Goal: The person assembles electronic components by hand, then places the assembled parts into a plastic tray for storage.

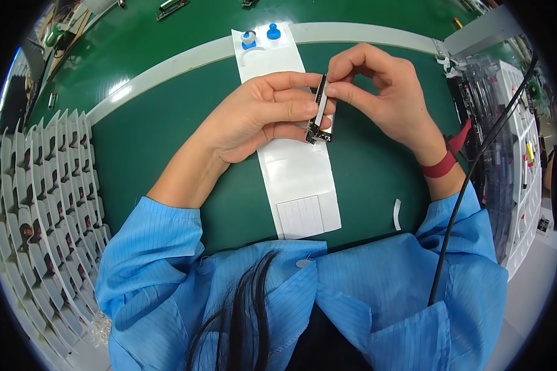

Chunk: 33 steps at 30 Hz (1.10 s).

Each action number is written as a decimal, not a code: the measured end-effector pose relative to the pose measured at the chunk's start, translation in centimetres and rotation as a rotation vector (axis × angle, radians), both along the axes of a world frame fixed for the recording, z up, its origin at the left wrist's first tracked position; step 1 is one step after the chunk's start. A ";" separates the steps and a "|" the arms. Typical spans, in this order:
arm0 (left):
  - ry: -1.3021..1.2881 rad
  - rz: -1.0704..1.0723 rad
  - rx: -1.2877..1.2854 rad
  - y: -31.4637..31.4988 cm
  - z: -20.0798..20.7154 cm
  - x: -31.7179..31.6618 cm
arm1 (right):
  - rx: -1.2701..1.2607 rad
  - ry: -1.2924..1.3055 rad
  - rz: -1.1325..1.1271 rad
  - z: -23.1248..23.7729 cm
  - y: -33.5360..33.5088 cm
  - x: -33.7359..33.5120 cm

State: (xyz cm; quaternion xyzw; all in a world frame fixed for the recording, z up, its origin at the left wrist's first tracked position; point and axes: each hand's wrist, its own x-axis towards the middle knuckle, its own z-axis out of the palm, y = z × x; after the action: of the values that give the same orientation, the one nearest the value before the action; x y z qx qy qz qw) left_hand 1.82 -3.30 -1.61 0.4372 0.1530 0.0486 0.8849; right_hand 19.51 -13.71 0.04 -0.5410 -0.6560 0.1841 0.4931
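Observation:
My left hand (257, 111) is closed around a small, narrow electronic module (319, 132), held nearly upright above the middle of the mat. The module has a black edge, a pale strip along its side and bare circuit-board parts at its lower end. The thumb and index finger of my right hand (387, 86) pinch at its upper end, and anything thin between those fingertips is hidden. Beneath both hands lies a long white sheet (300, 167) with a paler label patch (300, 215) at its near end.
Two small blue knob-like pieces, one plain (273, 33) and one with a white top (248, 40), stand on the sheet's far end. A curved white strip (397, 214) lies at near right. Racks of parts flank the mat, left (49, 229) and right (507, 179). A black cable (470, 176) hangs at right.

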 end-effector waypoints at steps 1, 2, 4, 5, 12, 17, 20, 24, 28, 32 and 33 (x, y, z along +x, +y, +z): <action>-0.002 0.000 0.013 0.0 0.0 0.0 | -0.023 -0.008 0.032 0.1 0.1 0.2; 0.002 -0.005 0.012 0.0 -0.1 0.0 | -0.045 -0.016 0.065 0.0 0.1 0.3; 0.015 0.029 0.001 0.0 0.0 0.0 | 0.025 -0.155 0.080 0.3 -0.1 -0.2; 0.014 0.031 0.008 0.0 0.0 0.0 | 0.097 -0.299 0.099 0.6 -0.1 -0.5; 0.026 0.082 0.015 -0.2 0.4 0.1 | 0.296 -0.236 -0.197 0.0 0.1 -1.6; 0.018 0.028 0.055 -0.1 0.2 0.3 | 0.316 -0.350 -0.185 -0.5 0.3 -1.6; -0.003 -0.006 0.103 -0.1 -0.1 0.3 | 0.334 -0.401 -0.140 -0.6 0.4 -1.2; -0.039 0.069 0.018 1.1 -0.3 -0.1 | 0.069 -0.156 0.292 2.1 -1.1 -2.2; -0.116 0.086 -0.035 1.6 0.1 -0.3 | -0.400 0.374 0.545 4.6 -0.5 2.1; -0.219 0.000 -0.082 1.5 0.4 -0.5 | -0.265 0.196 0.114 3.0 2.1 4.3; -0.229 0.001 -0.077 1.5 0.6 -0.5 | -0.278 0.255 0.055 2.8 2.3 3.9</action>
State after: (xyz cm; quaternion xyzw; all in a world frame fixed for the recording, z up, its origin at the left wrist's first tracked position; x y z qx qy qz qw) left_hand 1.33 -1.80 -1.03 0.3943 0.0528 0.0926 0.9128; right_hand 23.43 -11.39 2.85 -0.5579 -0.5710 0.3536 0.4875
